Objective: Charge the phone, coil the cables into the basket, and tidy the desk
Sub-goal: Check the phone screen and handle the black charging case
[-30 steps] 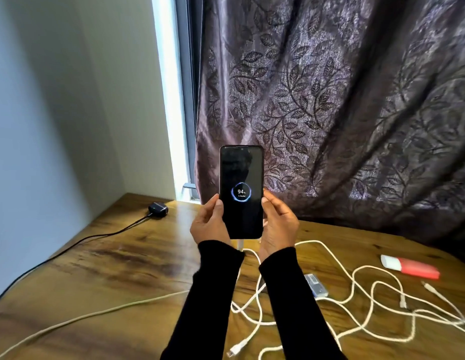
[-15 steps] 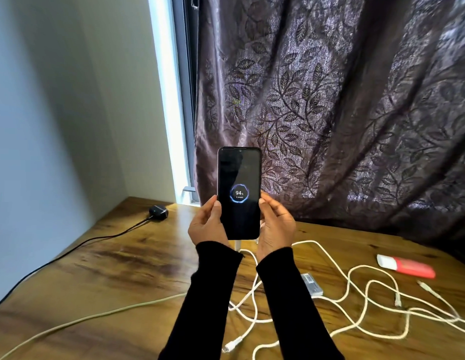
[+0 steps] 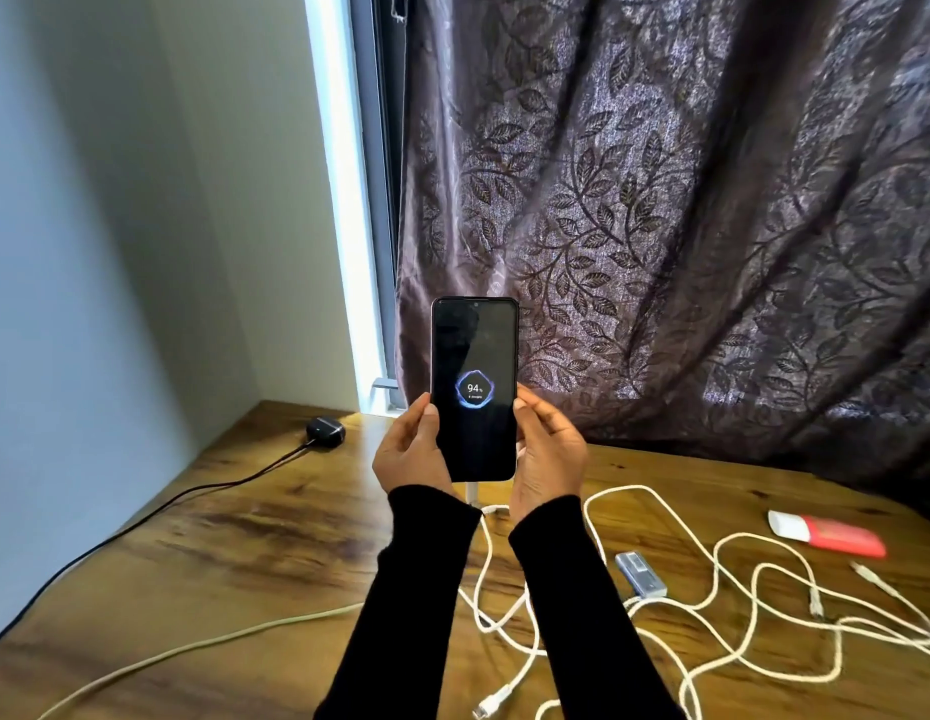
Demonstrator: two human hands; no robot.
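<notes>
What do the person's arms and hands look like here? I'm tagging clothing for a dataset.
Both arms wear long, plain black sleeves, the left sleeve and the right sleeve, close-fitting and ending at the wrists. No logo, stripe or pattern shows on either. The left hand and the right hand are bare: no gloves, and no rings, watch or bracelet are visible.

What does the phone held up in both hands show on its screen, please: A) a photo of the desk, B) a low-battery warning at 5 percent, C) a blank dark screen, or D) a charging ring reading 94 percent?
D: the phone, gripped at its edges by the left hand and right hand, displays a glowing ring with 94 in it, and a white cable hangs from its bottom.
</notes>
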